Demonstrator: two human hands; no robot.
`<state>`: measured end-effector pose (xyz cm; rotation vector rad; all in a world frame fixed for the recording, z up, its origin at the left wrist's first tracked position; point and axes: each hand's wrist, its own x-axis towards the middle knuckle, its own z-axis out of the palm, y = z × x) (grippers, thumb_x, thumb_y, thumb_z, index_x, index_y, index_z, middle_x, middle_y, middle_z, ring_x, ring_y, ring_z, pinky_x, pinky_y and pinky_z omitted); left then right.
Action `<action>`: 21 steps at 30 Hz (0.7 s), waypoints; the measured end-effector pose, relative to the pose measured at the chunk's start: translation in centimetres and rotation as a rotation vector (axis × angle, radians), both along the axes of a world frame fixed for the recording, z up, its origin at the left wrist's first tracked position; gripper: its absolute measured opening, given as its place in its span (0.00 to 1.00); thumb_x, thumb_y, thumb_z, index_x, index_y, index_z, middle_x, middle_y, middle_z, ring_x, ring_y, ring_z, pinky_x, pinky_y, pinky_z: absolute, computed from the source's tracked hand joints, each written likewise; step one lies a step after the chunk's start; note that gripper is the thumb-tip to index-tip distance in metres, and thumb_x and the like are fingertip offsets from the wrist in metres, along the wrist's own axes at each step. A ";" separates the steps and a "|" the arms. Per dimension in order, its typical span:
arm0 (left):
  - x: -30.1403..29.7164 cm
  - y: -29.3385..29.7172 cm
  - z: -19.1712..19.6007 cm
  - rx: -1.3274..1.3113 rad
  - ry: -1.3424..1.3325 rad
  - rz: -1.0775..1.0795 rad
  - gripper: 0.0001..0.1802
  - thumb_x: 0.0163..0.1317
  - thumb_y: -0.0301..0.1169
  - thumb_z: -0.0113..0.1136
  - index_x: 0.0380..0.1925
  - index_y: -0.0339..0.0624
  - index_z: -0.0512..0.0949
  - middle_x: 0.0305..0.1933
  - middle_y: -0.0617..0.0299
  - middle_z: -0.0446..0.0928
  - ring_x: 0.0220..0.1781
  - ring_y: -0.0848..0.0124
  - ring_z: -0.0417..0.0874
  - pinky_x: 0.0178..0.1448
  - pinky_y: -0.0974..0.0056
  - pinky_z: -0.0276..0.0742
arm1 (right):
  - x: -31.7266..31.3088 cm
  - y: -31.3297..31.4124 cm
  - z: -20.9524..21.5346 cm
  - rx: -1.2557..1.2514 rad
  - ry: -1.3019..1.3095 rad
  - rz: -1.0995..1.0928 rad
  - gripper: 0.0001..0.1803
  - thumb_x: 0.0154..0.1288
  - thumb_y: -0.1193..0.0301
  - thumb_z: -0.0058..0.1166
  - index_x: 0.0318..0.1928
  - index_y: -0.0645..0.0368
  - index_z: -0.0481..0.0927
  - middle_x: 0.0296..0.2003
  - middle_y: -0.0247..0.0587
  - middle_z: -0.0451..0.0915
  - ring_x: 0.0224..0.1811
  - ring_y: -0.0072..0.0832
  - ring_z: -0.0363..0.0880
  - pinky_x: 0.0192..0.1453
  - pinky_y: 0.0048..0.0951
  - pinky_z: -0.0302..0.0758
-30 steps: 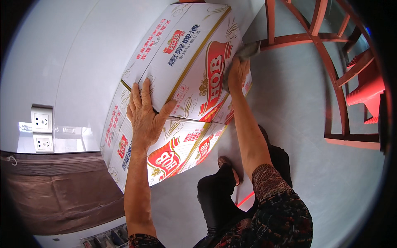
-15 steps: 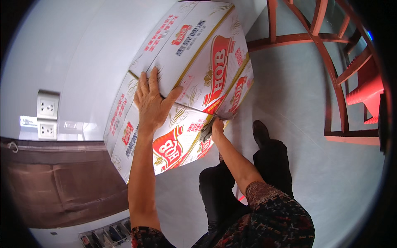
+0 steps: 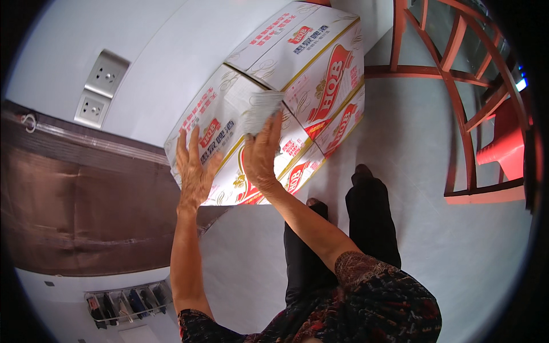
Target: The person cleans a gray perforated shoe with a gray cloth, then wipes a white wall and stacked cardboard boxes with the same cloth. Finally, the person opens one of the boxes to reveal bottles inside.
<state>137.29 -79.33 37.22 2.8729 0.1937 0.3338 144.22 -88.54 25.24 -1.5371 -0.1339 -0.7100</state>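
White cardboard cartons with red and gold print stand stacked against the wall; a nearer carton (image 3: 229, 94) and a farther carton (image 3: 309, 40) show their tops. My right hand (image 3: 263, 157) is closed on a pale grey cloth (image 3: 260, 111), smeared by motion, over the right part of the nearer carton's top. My left hand (image 3: 195, 171), fingers spread, is at that carton's left near part. It holds nothing. Whether its fingertips press on the cardboard is hard to tell.
White wall sockets (image 3: 103, 86) sit left of the cartons, above a brown covering (image 3: 80, 200). A reddish-brown wooden frame (image 3: 443, 63) and a red plastic stool (image 3: 503, 143) stand at the right. My feet are on the grey floor (image 3: 423, 240). Small items hang from a rack (image 3: 126, 306) at lower left.
My right hand has brought the cloth from the cartons' right side up onto the nearer top. My left hand has come back toward me from the seam between the cartons. The view has shifted.
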 end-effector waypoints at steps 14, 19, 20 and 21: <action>-6.4 4.6 -4.6 0.173 -0.142 -0.036 0.32 0.64 0.48 0.51 0.63 0.44 0.63 0.68 0.43 0.52 0.69 0.47 0.53 0.68 0.48 0.58 | 0.6 2.9 -18.0 0.787 1.021 0.100 0.28 0.60 0.59 0.45 0.57 0.62 0.65 0.54 0.51 0.68 0.56 0.43 0.66 0.60 0.43 0.64; -7.5 5.2 -5.0 0.161 -0.149 0.036 0.32 0.62 0.47 0.54 0.63 0.45 0.64 0.67 0.43 0.55 0.68 0.46 0.55 0.68 0.49 0.58 | -1.4 2.7 -18.8 0.951 1.390 0.525 0.38 0.62 0.43 0.41 0.68 0.41 0.51 0.67 0.33 0.53 0.64 0.32 0.54 0.57 0.52 0.63; -6.7 4.6 -4.9 0.144 -0.166 0.015 0.32 0.62 0.47 0.54 0.63 0.46 0.64 0.67 0.43 0.55 0.68 0.46 0.55 0.68 0.49 0.58 | 1.2 1.1 -18.3 0.942 1.323 0.402 0.35 0.64 0.45 0.40 0.66 0.47 0.55 0.63 0.33 0.60 0.63 0.32 0.57 0.54 0.46 0.67; -4.9 3.2 -4.7 0.118 -0.188 -0.033 0.32 0.61 0.47 0.55 0.63 0.46 0.64 0.67 0.43 0.55 0.68 0.46 0.55 0.68 0.49 0.58 | 4.4 -1.2 -19.0 0.958 0.814 0.323 0.34 0.65 0.48 0.41 0.63 0.57 0.60 0.58 0.40 0.66 0.57 0.36 0.64 0.52 0.40 0.69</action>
